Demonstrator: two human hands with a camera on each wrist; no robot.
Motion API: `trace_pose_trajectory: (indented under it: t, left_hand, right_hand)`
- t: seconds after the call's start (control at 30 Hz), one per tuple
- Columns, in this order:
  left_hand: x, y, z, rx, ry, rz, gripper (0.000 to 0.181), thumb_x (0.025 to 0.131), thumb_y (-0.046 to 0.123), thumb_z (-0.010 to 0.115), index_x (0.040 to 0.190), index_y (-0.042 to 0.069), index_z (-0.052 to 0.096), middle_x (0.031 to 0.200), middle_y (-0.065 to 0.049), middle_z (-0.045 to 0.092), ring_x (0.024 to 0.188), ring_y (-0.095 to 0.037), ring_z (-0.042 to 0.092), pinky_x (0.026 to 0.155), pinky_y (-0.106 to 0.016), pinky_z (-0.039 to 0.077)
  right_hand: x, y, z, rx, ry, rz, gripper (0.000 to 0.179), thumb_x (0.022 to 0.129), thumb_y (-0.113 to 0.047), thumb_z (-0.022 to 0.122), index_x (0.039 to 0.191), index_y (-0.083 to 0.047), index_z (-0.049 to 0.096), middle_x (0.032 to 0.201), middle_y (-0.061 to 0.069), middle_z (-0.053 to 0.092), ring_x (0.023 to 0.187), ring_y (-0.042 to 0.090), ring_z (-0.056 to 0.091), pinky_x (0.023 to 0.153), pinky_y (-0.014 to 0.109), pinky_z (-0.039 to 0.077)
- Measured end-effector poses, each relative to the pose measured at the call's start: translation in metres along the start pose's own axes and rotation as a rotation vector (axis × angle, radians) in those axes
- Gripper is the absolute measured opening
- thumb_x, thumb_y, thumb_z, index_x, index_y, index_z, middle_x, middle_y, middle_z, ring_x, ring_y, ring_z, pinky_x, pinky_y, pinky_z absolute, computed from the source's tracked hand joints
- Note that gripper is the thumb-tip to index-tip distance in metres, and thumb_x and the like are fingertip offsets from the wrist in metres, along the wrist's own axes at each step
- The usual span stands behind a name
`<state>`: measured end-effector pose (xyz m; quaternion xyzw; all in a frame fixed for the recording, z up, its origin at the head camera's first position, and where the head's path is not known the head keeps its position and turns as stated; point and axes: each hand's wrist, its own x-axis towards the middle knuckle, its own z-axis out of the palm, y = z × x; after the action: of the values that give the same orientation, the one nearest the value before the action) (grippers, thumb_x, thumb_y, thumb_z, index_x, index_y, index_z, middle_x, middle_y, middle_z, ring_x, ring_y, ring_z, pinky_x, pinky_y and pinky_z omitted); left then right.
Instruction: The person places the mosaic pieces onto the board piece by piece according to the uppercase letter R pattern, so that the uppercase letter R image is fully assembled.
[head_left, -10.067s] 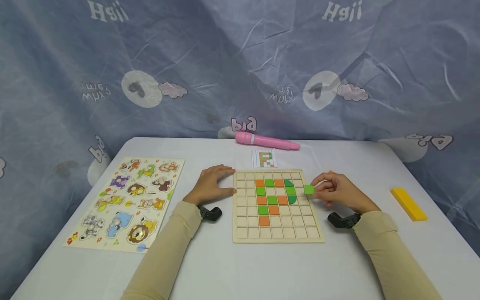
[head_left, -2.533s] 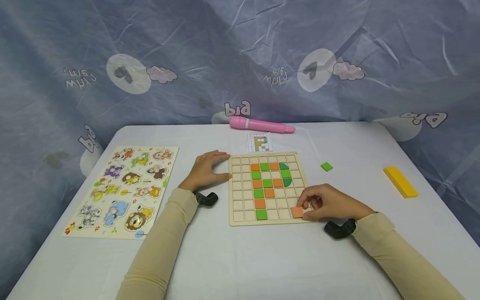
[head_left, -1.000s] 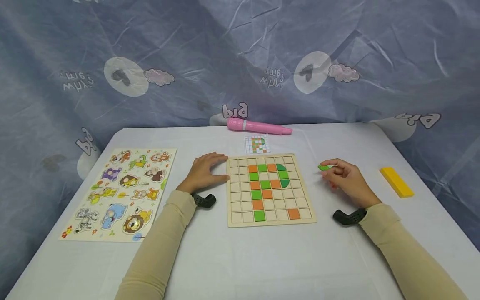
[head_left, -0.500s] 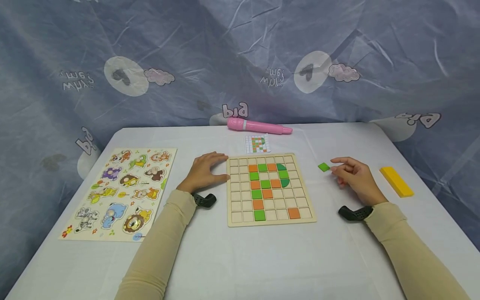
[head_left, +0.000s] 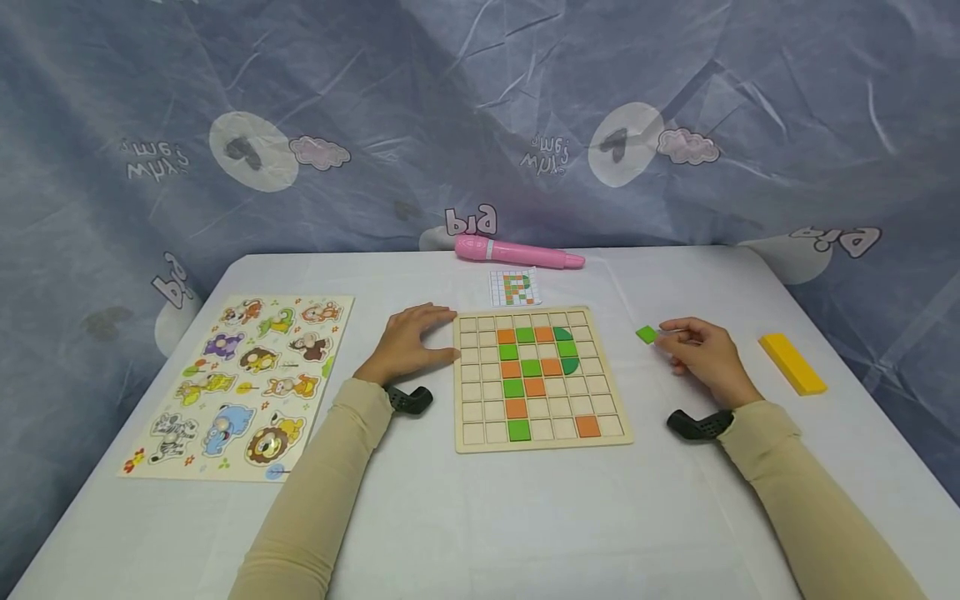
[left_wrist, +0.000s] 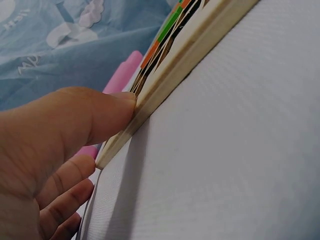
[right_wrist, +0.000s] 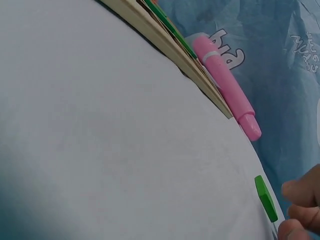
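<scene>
A wooden grid board (head_left: 551, 441) lies on the table, holding orange and green tiles and dark green rounded pieces. My left hand (head_left: 405, 342) touches its left edge with thumb and fingers spread; the left wrist view has the thumb (left_wrist: 112, 112) against the rim. Right of the board, my right hand (head_left: 703, 352) has its fingertips beside a loose green square tile (head_left: 647, 334). In the right wrist view a small gap shows between this green tile (right_wrist: 266, 198) and the fingers (right_wrist: 302, 192). A lone orange tile (head_left: 588, 427) sits in the bottom row.
Behind the board lie a small pattern card (head_left: 514, 287) and a pink marker-shaped object (head_left: 519, 252). An animal puzzle board (head_left: 236, 387) is at the left, partly behind the left sleeve. A yellow block (head_left: 792, 364) stands to the right.
Earlier, my right hand set the orange tile in the bottom row, then went to the loose green tile. It drew back rightward and is now slightly nearer again. The left hand stays put.
</scene>
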<state>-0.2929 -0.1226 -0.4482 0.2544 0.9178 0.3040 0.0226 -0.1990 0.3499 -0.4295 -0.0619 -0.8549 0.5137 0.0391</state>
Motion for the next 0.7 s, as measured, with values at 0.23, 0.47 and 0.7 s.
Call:
trace_pose_trajectory:
  t: [0.23, 0.47, 0.7]
  left_hand:
    - [0.000, 0.003, -0.001, 0.000, -0.002, -0.006, 0.076, 0.089, 0.044, 0.081, 0.155, 0.014, 0.060, 0.163, -0.009, 0.053, 0.160, -0.033, 0.033, 0.130, -0.055, 0.019]
    - [0.001, 0.002, 0.000, 0.006, -0.005, -0.004, 0.076, 0.089, 0.044, 0.081, 0.155, 0.015, 0.060, 0.163, -0.008, 0.053, 0.160, -0.033, 0.033, 0.130, -0.055, 0.019]
    - [0.000, 0.002, -0.001, -0.001, -0.002, -0.005, 0.076, 0.089, 0.044, 0.082, 0.155, 0.014, 0.060, 0.163, -0.009, 0.053, 0.160, -0.033, 0.033, 0.130, -0.055, 0.019]
  right_hand:
    - [0.002, -0.006, 0.005, -0.130, 0.024, 0.051, 0.049, 0.100, -0.018, 0.077, 0.138, 0.009, 0.063, 0.095, 0.004, 0.061, 0.060, 0.005, 0.058, 0.057, 0.021, 0.058]
    - [0.004, -0.013, 0.006, -0.189, 0.029, 0.094, 0.048, 0.098, -0.021, 0.080, 0.133, 0.008, 0.065, 0.091, 0.005, 0.058, 0.059, 0.007, 0.055, 0.055, 0.021, 0.056]
    - [0.005, -0.014, 0.008, -0.245, 0.038, 0.098, 0.044, 0.098, -0.022, 0.079, 0.129, 0.006, 0.067, 0.094, 0.007, 0.060, 0.058, 0.008, 0.056, 0.054, 0.023, 0.055]
